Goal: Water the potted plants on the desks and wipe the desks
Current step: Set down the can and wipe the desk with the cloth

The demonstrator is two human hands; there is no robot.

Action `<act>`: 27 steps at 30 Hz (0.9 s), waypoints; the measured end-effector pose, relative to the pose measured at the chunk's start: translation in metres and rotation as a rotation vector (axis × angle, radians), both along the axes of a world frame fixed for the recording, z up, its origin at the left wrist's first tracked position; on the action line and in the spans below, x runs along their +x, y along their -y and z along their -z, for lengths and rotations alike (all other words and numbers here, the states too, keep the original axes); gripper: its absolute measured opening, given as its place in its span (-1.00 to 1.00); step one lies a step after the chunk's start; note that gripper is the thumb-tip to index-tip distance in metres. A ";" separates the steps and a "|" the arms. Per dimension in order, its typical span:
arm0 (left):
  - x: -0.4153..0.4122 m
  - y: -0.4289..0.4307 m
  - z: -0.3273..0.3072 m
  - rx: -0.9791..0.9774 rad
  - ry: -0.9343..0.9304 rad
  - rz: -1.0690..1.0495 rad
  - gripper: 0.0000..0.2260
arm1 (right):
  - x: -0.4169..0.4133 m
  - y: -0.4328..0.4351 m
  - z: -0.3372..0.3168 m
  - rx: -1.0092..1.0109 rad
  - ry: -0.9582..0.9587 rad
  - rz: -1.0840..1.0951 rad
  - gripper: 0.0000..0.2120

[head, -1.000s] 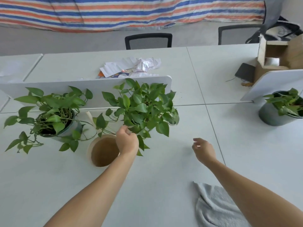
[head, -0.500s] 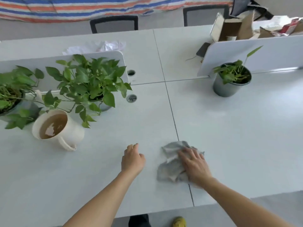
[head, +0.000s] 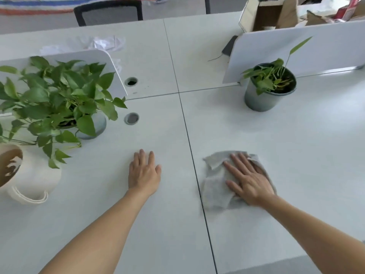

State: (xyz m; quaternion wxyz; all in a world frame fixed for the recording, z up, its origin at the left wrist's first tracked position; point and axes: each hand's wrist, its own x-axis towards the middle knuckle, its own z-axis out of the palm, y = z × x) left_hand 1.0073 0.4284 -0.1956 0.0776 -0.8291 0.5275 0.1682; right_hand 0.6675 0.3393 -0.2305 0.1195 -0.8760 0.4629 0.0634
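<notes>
Head view: R hand (head: 250,180) lies flat, palm down, on grey cloth (head: 215,190), fingers straight and spread, no grip taken. Cloth is crumpled and sticks out from under the hand to the left and just past the fingertips. It sits on right desk (head: 296,155), just right of the seam (head: 187,135) btwn desks. L hand (head: 143,175) flat on left desk (head: 98,214), fingers straight, holds nothing, near the seam. Leafy potted plant (head: 59,99) stands far left, w/ cream cup (head: 33,175) of brownish liquid just beside it. Smaller potted plant (head: 269,86) stands well beyond cloth, at foot of white divider (head: 325,50). Cardboard box (head: 270,12) behind divider.
</notes>
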 end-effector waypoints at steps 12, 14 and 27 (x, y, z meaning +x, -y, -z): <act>0.011 -0.002 0.034 -0.093 0.032 0.065 -0.35 | 0.136 0.067 0.006 0.024 -0.030 0.043 -0.27; 0.013 -0.001 0.034 -0.129 0.023 0.064 -0.36 | 0.122 0.097 0.004 0.004 -0.007 -0.213 -0.30; 0.020 -0.008 0.047 -0.253 0.014 0.078 -0.43 | 0.227 0.144 0.004 0.012 0.009 0.001 -0.27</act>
